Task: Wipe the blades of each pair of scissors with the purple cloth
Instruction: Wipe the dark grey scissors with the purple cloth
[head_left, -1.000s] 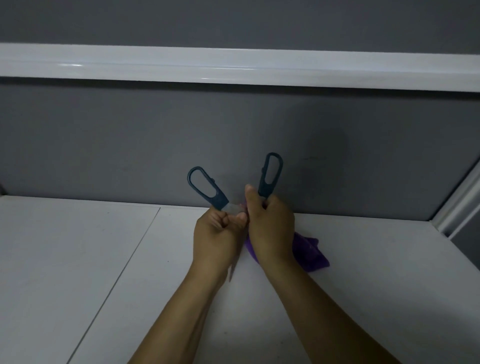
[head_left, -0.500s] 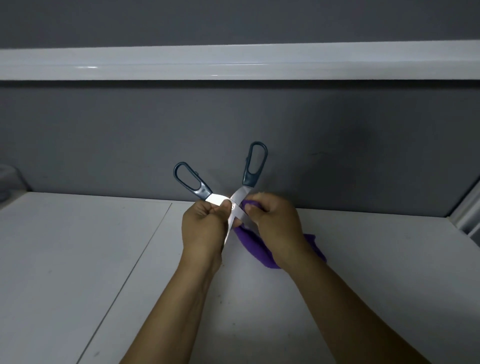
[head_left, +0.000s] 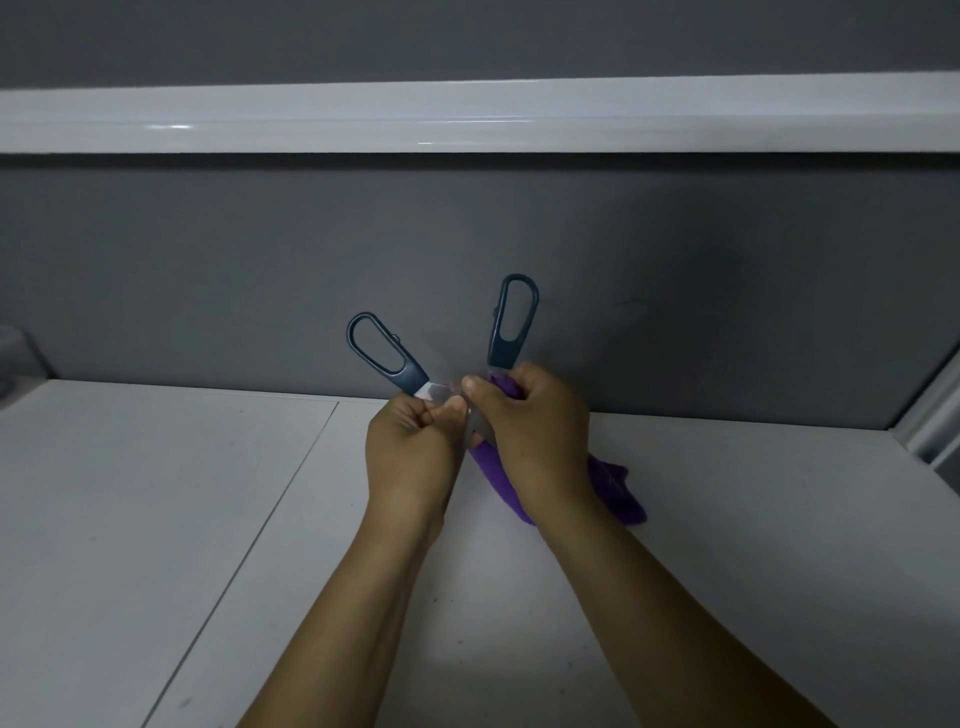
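One pair of scissors (head_left: 387, 358) with dark blue-grey handles is held up in front of me, spread wide with both handle loops pointing away. My left hand (head_left: 410, 447) grips one metal blade just below the left handle. My right hand (head_left: 535, 431) holds the purple cloth (head_left: 613, 486) bunched around the other blade, near the right handle. Most of both blades is hidden behind my hands. The cloth hangs down below my right hand onto the table.
A white table (head_left: 156, 519) with a seam line runs under my arms. A grey partition wall (head_left: 208, 270) with a white rail (head_left: 467, 117) stands close behind. A white frame (head_left: 935, 421) edges the right side.
My right hand with the cloth has slid up the blade toward the right handle, covering metal that showed half a second ago. My left hand's grip has stayed the same.
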